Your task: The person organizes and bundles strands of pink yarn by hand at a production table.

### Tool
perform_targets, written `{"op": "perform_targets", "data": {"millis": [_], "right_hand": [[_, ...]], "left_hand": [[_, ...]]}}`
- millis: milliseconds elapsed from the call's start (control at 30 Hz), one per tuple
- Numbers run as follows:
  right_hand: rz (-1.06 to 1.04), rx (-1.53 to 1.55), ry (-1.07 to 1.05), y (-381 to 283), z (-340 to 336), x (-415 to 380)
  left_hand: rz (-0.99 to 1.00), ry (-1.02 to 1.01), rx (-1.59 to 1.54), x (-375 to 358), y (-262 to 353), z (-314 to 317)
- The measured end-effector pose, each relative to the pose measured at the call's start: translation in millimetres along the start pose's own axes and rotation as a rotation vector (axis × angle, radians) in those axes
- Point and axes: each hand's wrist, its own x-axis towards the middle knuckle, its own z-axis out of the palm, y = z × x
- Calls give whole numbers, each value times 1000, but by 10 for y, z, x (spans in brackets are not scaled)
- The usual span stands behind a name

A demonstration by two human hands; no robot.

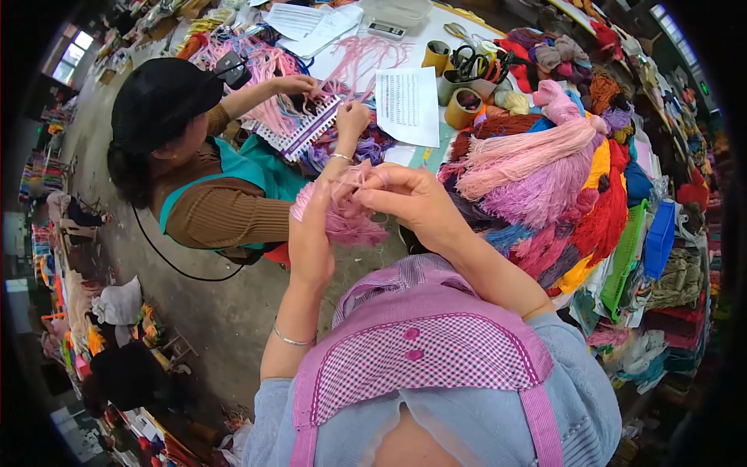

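A loose bundle of pink thread (pixel 354 222) is held up in front of my chest, its cut ends hanging down. My left hand (pixel 313 233) is closed around one side of the bundle, and some strands wrap over its fingers. On the other side, my right hand (pixel 420 204) pinches a few strands between thumb and forefinger near the top. Close by on the right lies a large heap of thread skeins, with a light pink skein (pixel 521 159) and a lilac skein (pixel 541 191) on top.
At left a co-worker in a black cap (pixel 159 105) handles threads on a white notched card (pixel 292 140). The table holds a printed sheet (pixel 407 105), cardboard tubes (pixel 463 109), black-handled scissors (pixel 467 62) and a scale (pixel 387 29). Green (pixel 622 265) and blue baskets (pixel 660 237) stand right.
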Motion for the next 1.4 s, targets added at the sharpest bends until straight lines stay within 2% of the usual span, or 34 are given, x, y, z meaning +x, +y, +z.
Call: {"op": "perform_targets", "data": {"millis": [33, 100, 200, 233, 267, 300, 333, 367, 400, 467, 600, 667, 767, 867, 933, 1033, 1100, 1200, 1267, 1300, 1367, 1400], "right_hand": [[1, 1, -2, -4, -2, 0], [91, 238, 37, -23, -10, -6], [171, 303, -17, 42, -119, 43], [160, 174, 4, 80, -90, 79], [212, 98, 15, 72, -52, 72], [263, 22, 24, 4, 17, 69], [190, -6, -14, 48, 2, 74], [191, -5, -15, 58, -8, 70], [202, -36, -10, 62, -24, 69], [216, -66, -13, 77, -38, 71], [244, -66, 5, 89, -32, 59], [250, -52, 21, 89, -33, 48], [228, -100, 17, 85, -54, 47], [135, -16, 7, 126, -87, 58], [162, 191, -27, 152, -132, 86], [236, 28, -34, 81, -15, 65], [212, -30, -39, 99, -47, 43], [223, -35, -43, 90, -78, 30], [200, -4, -31, 69, -62, 19], [202, -5, -33, 62, -44, 20], [152, 25, -4, 51, -7, 28], [154, 25, -6, 57, -6, 33]], "left_hand": [[10, 17, -90, 11, 32, -1], [27, 0, -99, 37, -10, -63], [30, -17, -99, 18, -141, -112], [19, -16, -88, -11, -168, -108], [25, -36, 88, -45, -142, -94], [189, -87, 305, -10, -135, -77], [353, -136, 522, 18, -123, -66], [260, -95, 463, -39, -91, -39], [261, -91, 465, -25, -90, -50], [366, -165, 503, 16, -79, -85], [426, -186, 625, 47, -56, -115], [609, -204, 900, 81, -65, -150], [570, -232, 797, 85, -42, -158], [522, -219, 673, 80, -68, -172], [522, -220, 712, 84, -43, -168], [544, -211, 786, 95, -61, -150], [570, -196, 822, 104, -61, -152], [517, -255, 696, 107, -50, -169], [289, -216, 283, 79, -81, -155], [290, -213, 282, 75, -91, -159], [133, -141, 99, 67, -105, -166], [134, -138, 98, 66, -94, -164]]}}
